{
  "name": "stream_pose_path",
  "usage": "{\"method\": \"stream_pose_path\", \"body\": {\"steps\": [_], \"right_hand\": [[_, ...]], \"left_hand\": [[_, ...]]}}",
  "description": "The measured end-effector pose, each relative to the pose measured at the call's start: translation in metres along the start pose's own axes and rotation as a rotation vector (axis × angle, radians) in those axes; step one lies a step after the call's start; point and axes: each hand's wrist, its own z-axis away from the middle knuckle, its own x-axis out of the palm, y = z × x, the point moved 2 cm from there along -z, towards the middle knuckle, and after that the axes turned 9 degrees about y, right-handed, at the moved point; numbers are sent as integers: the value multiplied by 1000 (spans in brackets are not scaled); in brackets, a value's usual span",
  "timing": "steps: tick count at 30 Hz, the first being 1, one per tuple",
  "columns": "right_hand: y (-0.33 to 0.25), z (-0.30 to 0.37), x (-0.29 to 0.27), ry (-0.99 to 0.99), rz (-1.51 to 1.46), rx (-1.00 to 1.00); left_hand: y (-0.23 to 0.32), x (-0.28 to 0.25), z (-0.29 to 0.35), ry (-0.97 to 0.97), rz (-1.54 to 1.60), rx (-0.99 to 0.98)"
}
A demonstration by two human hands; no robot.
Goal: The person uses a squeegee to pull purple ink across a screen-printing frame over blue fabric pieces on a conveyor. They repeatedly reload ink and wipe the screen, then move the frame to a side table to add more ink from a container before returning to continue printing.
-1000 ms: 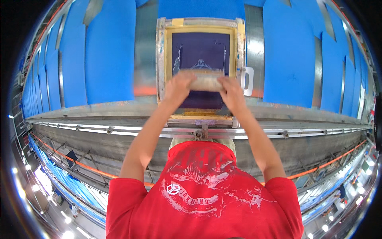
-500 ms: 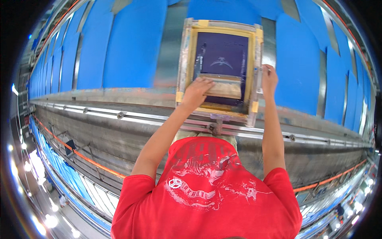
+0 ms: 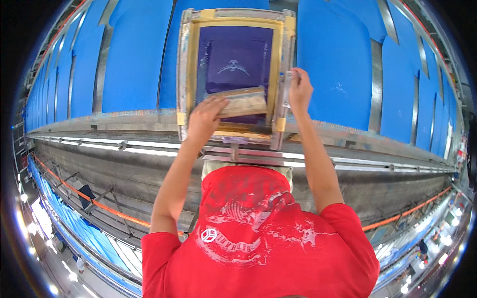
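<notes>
A screen-printing frame [image 3: 187, 59], with yellow tape round a dark purple mesh [image 3: 236, 47], is over the blue fabric in front of me. A small pale winged design [image 3: 233, 68] shows in the mesh. My left hand [image 3: 204, 118] is closed round the left end of a wooden squeegee [image 3: 248, 103], which lies slanted across the lower mesh. My right hand [image 3: 300, 92] grips the frame's right side at a metal strip [image 3: 286, 89]; its fingertips are partly hidden.
Blue fabric panels [image 3: 134, 59] lie side by side along a long table, with grey strips between. A pale print [image 3: 339, 88] marks the panel right of the frame. A metal rail [image 3: 164, 148] runs along the near edge. Behind me runs an orange bar [image 3: 114, 213].
The frame has moved left along the table with both hands on it and the squeegee. A printed panel now shows to its right. The squeegee sits more slanted.
</notes>
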Motion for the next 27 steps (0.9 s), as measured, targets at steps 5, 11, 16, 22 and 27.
{"method": "stream_pose_path", "body": {"steps": [5, 11, 16, 22, 27], "right_hand": [[-19, 26, 38, -19, 11, 79], [-7, 31, 50, -29, 46, 84], [-9, 36, 55, -97, 152, 164], [-73, 1, 49, -270, 593, -494], [-107, -50, 111, -758, 394, -338]], "left_hand": [[-44, -24, 11, -7, -35, -7], [-56, -39, 47, -47, 6, 3], [-65, -45, 74, -137, -46, 99], [-105, -23, -52, -20, -5, 116], [-141, -24, -174, -316, 121, -107]]}}
